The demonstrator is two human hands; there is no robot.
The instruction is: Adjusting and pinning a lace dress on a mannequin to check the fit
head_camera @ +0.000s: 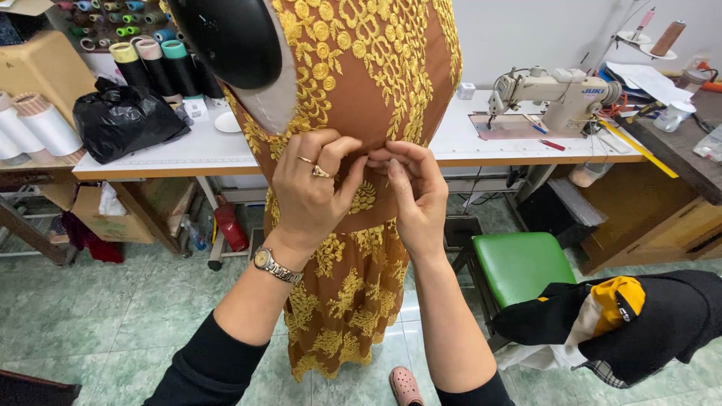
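Brown dress w/ gold lace embroidery — both hands pinching waist

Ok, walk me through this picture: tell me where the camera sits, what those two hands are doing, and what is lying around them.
The camera sits on the person's head and looks down at their own hands. The left hand, wearing rings and a wristwatch, and the right hand both pinch the waist of a brown dress with gold embroidery on a dress form. Behind it, a white table holds a black plastic bag, thread cones and a sewing machine. A green stool stands to the right.
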